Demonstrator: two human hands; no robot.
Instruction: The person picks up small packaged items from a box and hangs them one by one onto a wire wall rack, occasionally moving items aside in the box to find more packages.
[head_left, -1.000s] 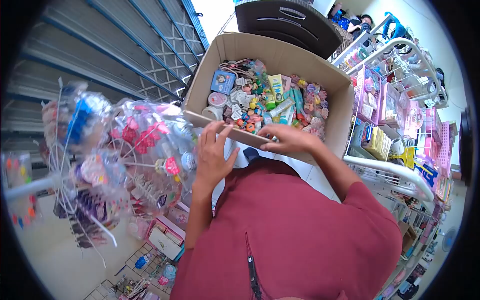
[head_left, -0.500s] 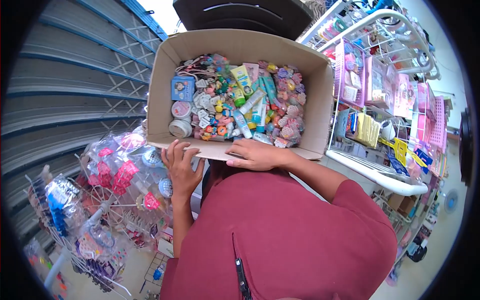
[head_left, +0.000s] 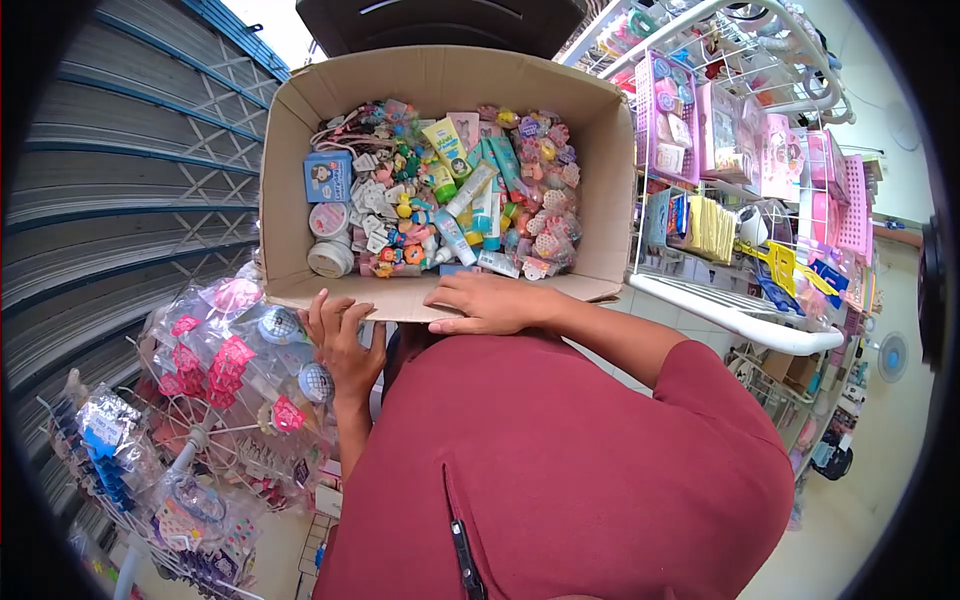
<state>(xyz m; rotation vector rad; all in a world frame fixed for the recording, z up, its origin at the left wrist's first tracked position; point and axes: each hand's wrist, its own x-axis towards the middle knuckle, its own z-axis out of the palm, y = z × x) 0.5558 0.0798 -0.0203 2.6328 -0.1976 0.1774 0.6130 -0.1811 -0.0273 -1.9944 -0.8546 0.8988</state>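
Box position: the cardboard box [head_left: 440, 80] sits high in the head view, in front of the person's chest, between the grey roller shutter [head_left: 110, 200] and the white wire rack [head_left: 740, 200].
Left hand: the left hand [head_left: 342, 340] is under the box's near left corner, fingers spread open and pressed up against the bottom edge.
Right hand: the right hand [head_left: 490, 303] lies flat on the near flap, fingers together and stretched toward the left, thumb on the cardboard.
Box look: plain brown, open at the top, flaps upright.
Contents: packed with small bright goods, among them cream tubes [head_left: 470, 190], round white jars [head_left: 328, 258], a blue carton [head_left: 327, 177] and pink hair clips [head_left: 550, 240].
Nearby: a spinner stand of bagged trinkets [head_left: 220, 400] stands just below the left hand.
Clothing: maroon shirt [head_left: 560, 470].
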